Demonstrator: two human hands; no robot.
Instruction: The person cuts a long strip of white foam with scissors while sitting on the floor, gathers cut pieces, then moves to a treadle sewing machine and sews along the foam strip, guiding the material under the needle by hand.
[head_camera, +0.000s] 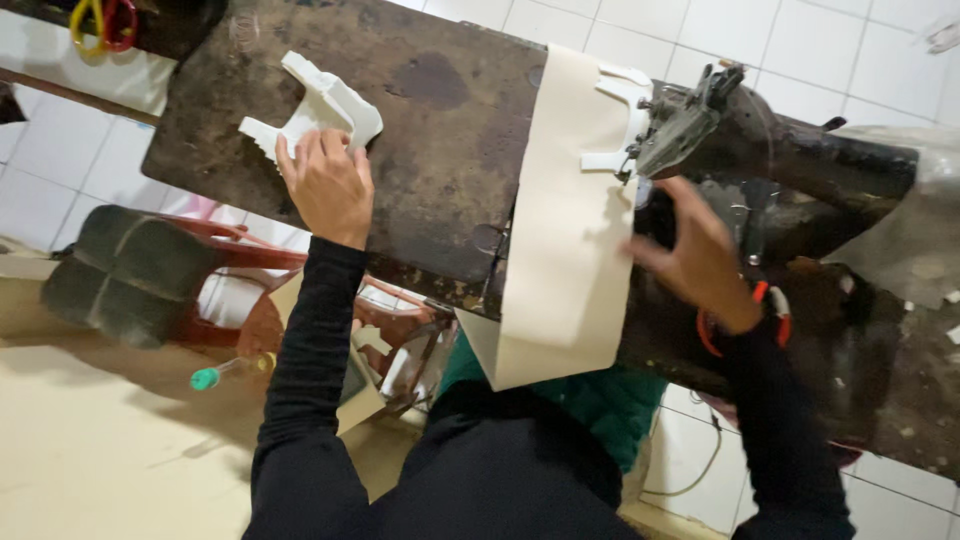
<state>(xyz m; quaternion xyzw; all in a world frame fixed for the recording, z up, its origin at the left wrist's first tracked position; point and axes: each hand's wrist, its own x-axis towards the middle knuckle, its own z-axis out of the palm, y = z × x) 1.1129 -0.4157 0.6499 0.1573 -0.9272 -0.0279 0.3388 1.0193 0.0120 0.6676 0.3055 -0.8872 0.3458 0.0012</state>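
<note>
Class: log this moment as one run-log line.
left hand: on white cut pieces | right hand: by sewing machine | cream strip: draped over table

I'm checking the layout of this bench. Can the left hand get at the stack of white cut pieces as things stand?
Probably yes: the left hand already rests on the stack of white cut pieces, with nothing between them.

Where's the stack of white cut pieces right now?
The stack of white cut pieces lies upper left in the head view, on the dark worktable, under the left hand fingertips.
</note>
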